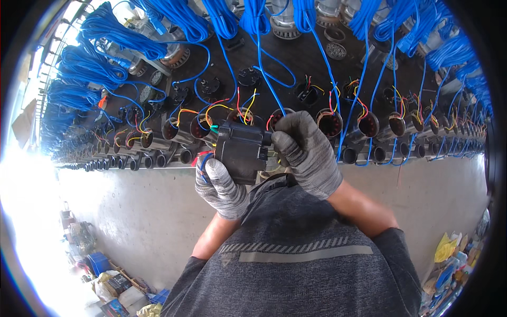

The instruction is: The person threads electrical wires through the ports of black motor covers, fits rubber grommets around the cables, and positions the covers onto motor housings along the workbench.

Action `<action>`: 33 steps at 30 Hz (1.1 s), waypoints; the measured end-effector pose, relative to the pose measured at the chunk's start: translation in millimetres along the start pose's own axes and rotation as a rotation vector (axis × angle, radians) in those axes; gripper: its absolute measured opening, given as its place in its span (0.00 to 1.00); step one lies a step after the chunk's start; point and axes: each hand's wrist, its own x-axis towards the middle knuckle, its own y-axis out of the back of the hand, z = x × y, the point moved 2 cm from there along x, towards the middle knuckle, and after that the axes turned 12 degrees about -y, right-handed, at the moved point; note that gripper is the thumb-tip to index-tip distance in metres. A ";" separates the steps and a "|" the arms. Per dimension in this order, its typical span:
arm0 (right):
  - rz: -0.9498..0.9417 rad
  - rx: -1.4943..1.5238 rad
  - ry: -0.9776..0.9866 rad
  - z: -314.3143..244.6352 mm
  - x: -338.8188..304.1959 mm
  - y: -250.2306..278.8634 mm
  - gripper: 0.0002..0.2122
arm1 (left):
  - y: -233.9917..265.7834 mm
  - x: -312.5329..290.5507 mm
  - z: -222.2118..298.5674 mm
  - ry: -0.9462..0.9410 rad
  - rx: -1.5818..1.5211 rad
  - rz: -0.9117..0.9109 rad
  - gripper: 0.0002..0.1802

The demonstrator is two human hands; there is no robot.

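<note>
A black plastic housing (240, 150), boxy with a short stub on its right side, is held up in front of my chest. My left hand (224, 185), in a grey knit glove, grips its lower left side, where red, blue and green wires stick out. My right hand (306, 150), gloved the same way, is closed at the stub on the right side; its fingers partly hide what they pinch. Just beyond, a blue cable (270, 90) runs down behind my right hand. Open round tubes (330, 124) with coloured wire ends stand close by.
A dark bench (253, 53) carries long rows of tubes with loose wires. Bundled blue cables (124, 34) and metal motor bodies (285, 24) line its far side. Boxes and scraps (124, 288) lie on the concrete floor (142, 211) at left, with more clutter (451, 264) at right.
</note>
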 end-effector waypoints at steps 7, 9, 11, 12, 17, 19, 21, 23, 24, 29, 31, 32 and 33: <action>0.077 -0.364 0.489 8.7 -1.9 6.6 0.12 | -8.3 1.3 8.9 0.066 -0.191 0.076 0.18; 0.042 -0.356 0.509 11.0 -0.8 6.9 0.13 | -8.0 1.2 10.0 0.069 -0.181 0.060 0.18; 0.046 -0.409 0.463 9.2 -0.3 7.2 0.12 | -7.4 1.6 10.2 0.071 -0.173 0.039 0.19; 0.049 -0.409 0.463 8.4 -1.1 7.4 0.12 | -6.1 2.4 10.3 0.063 -0.142 0.011 0.20; -0.019 -0.523 0.234 0.0 -3.1 8.5 0.13 | -2.5 3.7 10.9 0.070 -0.098 -0.039 0.24; -0.095 -0.415 0.157 -6.7 -1.2 9.4 0.12 | 1.6 2.9 8.5 0.037 0.005 -0.062 0.26; -0.162 -0.309 0.079 5.1 4.7 10.3 0.12 | -1.2 2.9 6.7 0.041 -0.051 -0.048 0.26; 0.108 -0.652 0.822 28.9 6.6 8.6 0.11 | -5.5 3.9 7.0 0.046 -0.104 -0.034 0.26; 0.103 -0.651 0.822 13.2 1.8 3.5 0.11 | -5.5 4.4 7.0 0.060 -0.132 -0.015 0.26; 0.088 -0.372 0.425 2.6 -8.9 2.7 0.14 | -0.6 0.3 2.0 0.017 0.187 0.072 0.24; 0.080 -0.362 0.445 12.3 -5.8 4.6 0.14 | -4.1 5.0 8.6 0.107 -0.141 0.030 0.24; 0.071 -0.353 0.464 14.2 -5.0 4.8 0.13 | -4.3 4.6 8.1 0.108 -0.141 0.031 0.24; 0.071 -0.354 0.463 13.6 -4.9 4.9 0.13 | -4.9 4.0 7.7 0.099 -0.106 0.029 0.24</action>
